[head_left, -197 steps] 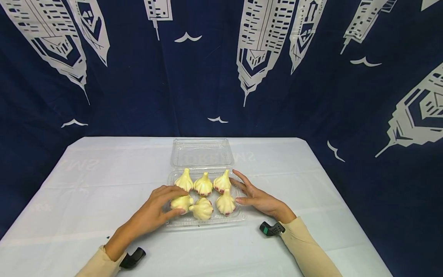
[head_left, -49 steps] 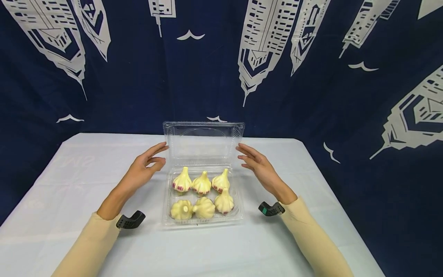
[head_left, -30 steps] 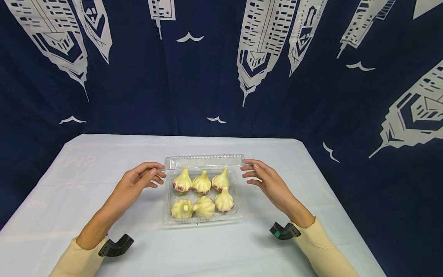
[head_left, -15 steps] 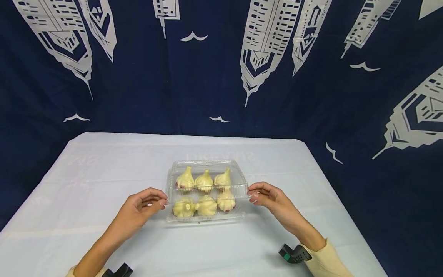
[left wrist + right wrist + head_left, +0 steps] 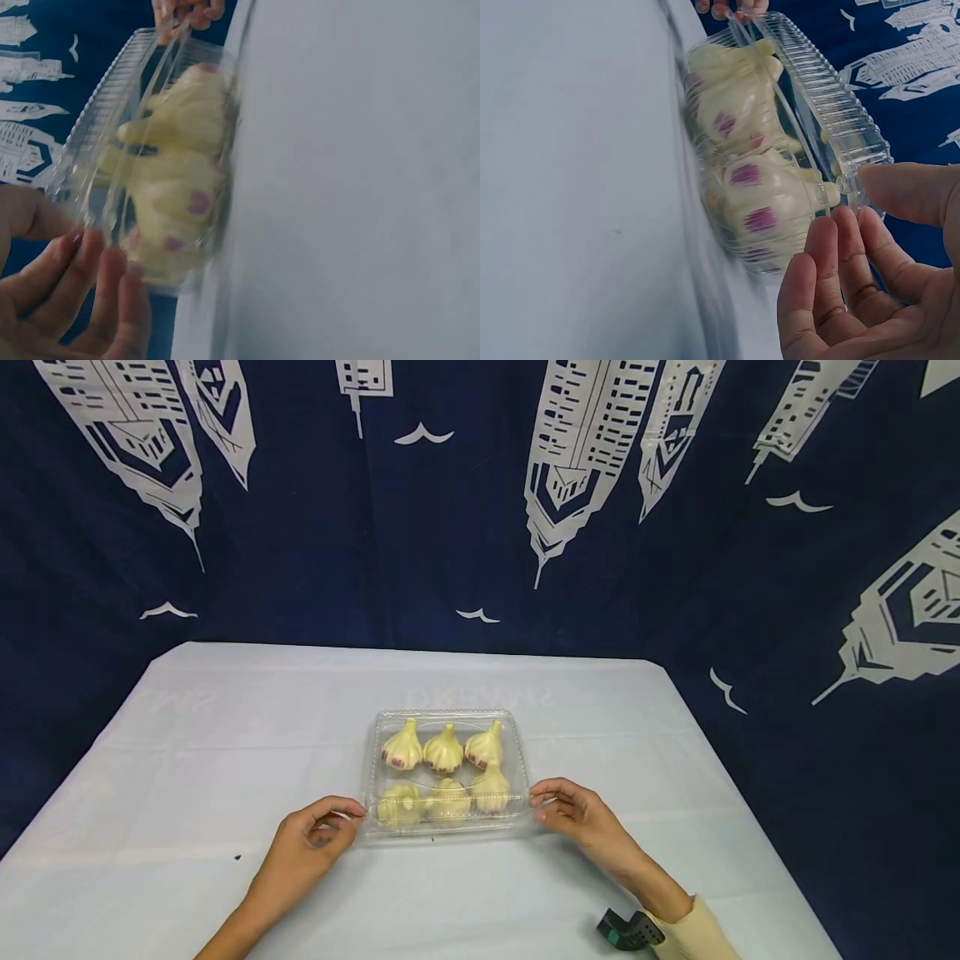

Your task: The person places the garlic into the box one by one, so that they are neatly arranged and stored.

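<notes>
A clear plastic clamshell box holds several pale garlic bulbs [image 5: 443, 752], some marked purple near the base, in two rows. Its hinged lid [image 5: 447, 714] is lowered over them, and in the right wrist view the lid's ribbed rim [image 5: 832, 97] stands a little apart from the tray below. My left hand [image 5: 311, 847] pinches the lid's front left corner between thumb and fingers. At the front right corner, my right hand [image 5: 588, 827] pinches the lid the same way. The tray's front edge [image 5: 442, 835] rests on the table.
A white cloth covers the table [image 5: 225, 777]. Behind it hangs a navy curtain [image 5: 315, 552] printed with white buildings. A small dark speck [image 5: 237, 857] lies on the cloth at left. A black wrist camera [image 5: 632, 931] sits on my right wrist.
The lid, lying open at the back earlier, has swung up, forward and down over the garlic. Both hands have moved toward me with it, holding its front corners.
</notes>
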### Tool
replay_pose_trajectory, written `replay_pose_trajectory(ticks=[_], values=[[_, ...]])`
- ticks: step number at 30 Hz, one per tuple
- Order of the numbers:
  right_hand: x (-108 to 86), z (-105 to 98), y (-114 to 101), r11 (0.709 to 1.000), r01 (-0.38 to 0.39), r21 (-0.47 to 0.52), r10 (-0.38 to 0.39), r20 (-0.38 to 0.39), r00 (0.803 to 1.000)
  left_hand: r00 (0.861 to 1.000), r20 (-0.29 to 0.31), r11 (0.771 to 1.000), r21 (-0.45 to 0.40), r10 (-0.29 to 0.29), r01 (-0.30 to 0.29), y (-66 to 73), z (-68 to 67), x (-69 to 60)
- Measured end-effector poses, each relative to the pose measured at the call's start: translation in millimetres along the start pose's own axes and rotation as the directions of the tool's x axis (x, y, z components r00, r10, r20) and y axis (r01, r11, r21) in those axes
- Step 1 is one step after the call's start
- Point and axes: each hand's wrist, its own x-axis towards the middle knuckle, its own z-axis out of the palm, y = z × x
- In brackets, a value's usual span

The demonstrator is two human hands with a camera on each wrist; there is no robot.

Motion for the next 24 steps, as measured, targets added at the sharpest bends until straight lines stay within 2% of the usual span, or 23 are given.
replay_pose_trajectory(ticks=[3, 6, 10, 13, 15, 19, 24], values=[[-0.4, 3, 2, 1.0, -0.01, 0.004, 0.011, -0.017, 1.0, 0.999, -0.038, 0.999, 0.036, 0.034, -0.033, -4.4, 4.7, -1.1], [-0.4, 6, 4, 1.0, -0.014, 0.014, 0.014, -0.024, 1.0, 0.999, -0.031, 0.999, 0.036, 0.02, -0.019, -5.5, 7.3, -0.9], [2.0, 9, 8, 1.0, 0.006, 0.011, -0.006, -0.006, 1.0, 0.995, 0.054, 0.992, -0.096, -0.079, 0.084, -6.0, 8.2, 1.5], [3.6, 10, 11, 1.0, 0.011, 0.021, -0.012, 0.013, 1.0, 0.988, 0.128, 0.974, -0.197, -0.09, 0.114, -9.0, 8.9, 3.9], [4.2, 11, 11, 0.999, 0.008, 0.037, -0.008, 0.021, 1.0, 0.985, 0.158, 0.966, -0.235, -0.075, 0.111, -11.2, 9.7, 5.4], [5.6, 11, 12, 0.997, 0.029, 0.073, -0.031, 0.033, 0.999, 0.982, 0.18, 0.956, -0.273, -0.062, 0.11, -13.2, 11.0, 7.2], [7.1, 11, 13, 0.994, 0.024, 0.106, -0.029, 0.038, 0.999, 0.976, 0.189, 0.935, -0.317, -0.103, 0.16, -13.0, 12.3, 7.0]])
